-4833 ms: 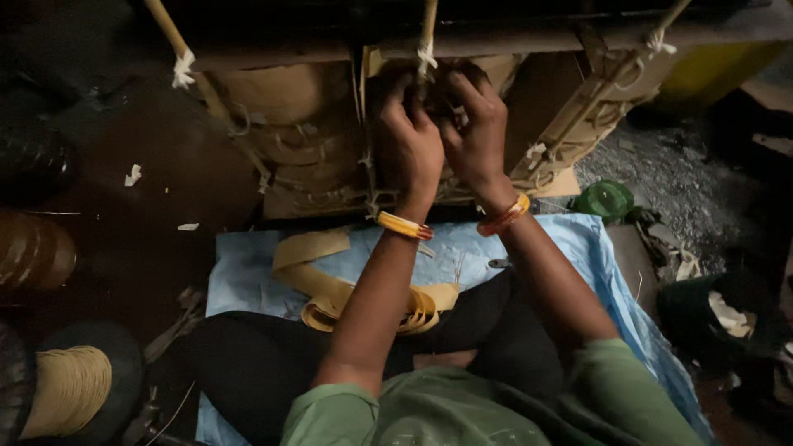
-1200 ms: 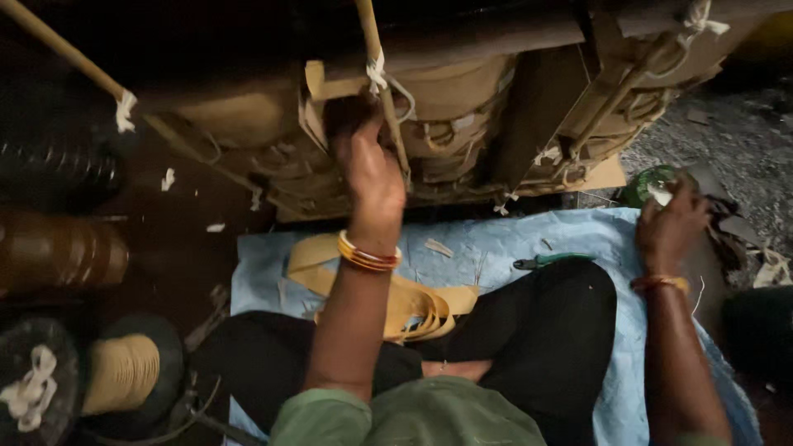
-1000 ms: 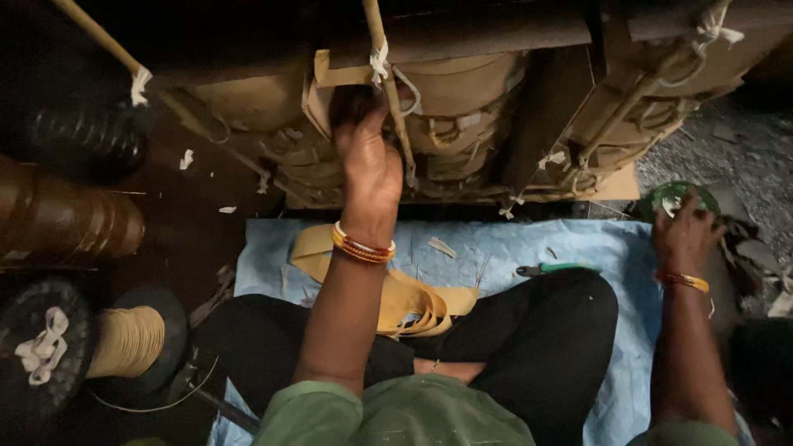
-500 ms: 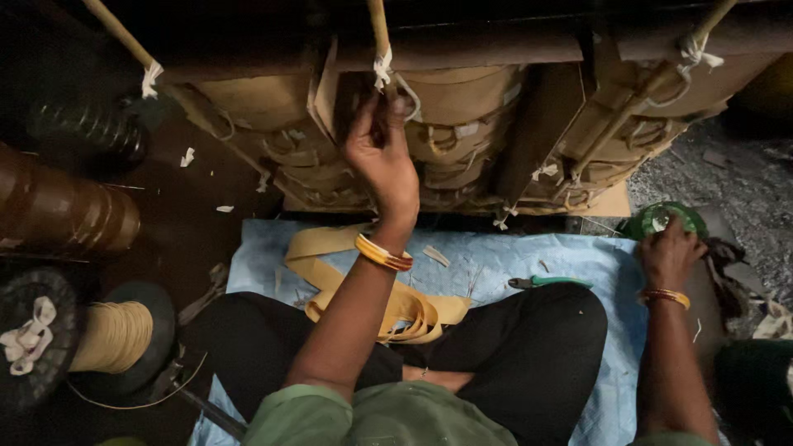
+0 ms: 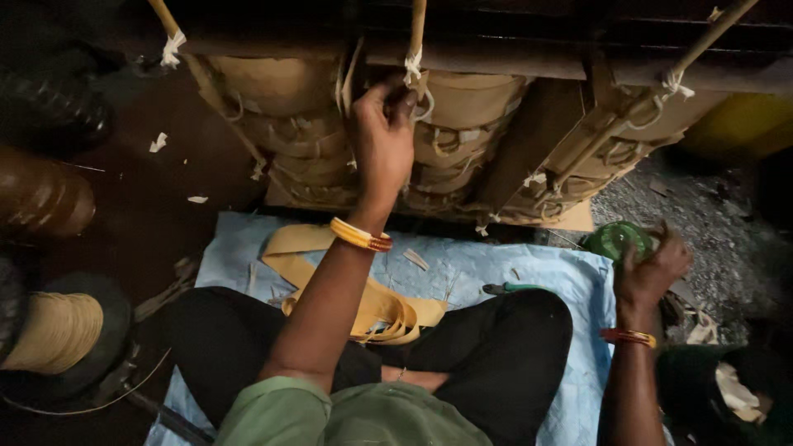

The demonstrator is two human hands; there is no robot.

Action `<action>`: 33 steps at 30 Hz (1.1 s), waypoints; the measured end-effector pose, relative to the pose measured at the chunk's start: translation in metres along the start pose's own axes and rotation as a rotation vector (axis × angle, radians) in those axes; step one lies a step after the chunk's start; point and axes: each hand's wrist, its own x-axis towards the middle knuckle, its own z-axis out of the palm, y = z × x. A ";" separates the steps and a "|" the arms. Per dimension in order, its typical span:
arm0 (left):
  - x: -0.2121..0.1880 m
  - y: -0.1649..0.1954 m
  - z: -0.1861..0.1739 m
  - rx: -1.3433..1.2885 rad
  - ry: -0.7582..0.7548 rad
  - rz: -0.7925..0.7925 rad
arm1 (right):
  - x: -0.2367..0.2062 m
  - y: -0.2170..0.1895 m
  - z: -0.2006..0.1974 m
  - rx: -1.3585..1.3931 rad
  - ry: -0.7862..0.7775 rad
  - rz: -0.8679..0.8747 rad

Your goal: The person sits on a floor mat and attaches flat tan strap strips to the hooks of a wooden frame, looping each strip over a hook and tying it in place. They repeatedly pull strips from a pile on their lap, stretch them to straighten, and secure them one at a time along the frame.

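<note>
A: What is the left hand (image 5: 382,140) doing?
B: Pinching the white cotton tie (image 5: 411,64) on the paper-wrapped tan coil (image 5: 462,124), far centre; knotting seems underway.
A: And the right hand (image 5: 652,268)?
B: Gripping the green round spool (image 5: 615,240) on the right; tightening likely needs both.

Your left hand (image 5: 382,136) pinches white tie (image 5: 411,64) on middle stick (image 5: 416,33); right hand (image 5: 652,268), far right of stick, grips green roll (image 5: 613,240).
</note>
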 end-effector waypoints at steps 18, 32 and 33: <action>0.020 0.002 -0.029 -0.143 -0.185 -0.366 | 0.056 -0.260 -0.056 0.286 0.113 -0.584; 0.054 -0.001 -0.051 -0.436 -0.437 -0.608 | 0.098 -0.339 -0.037 0.250 0.200 -0.978; 0.056 0.000 -0.051 -0.479 -0.441 -0.631 | 0.104 -0.343 -0.036 0.214 0.185 -1.031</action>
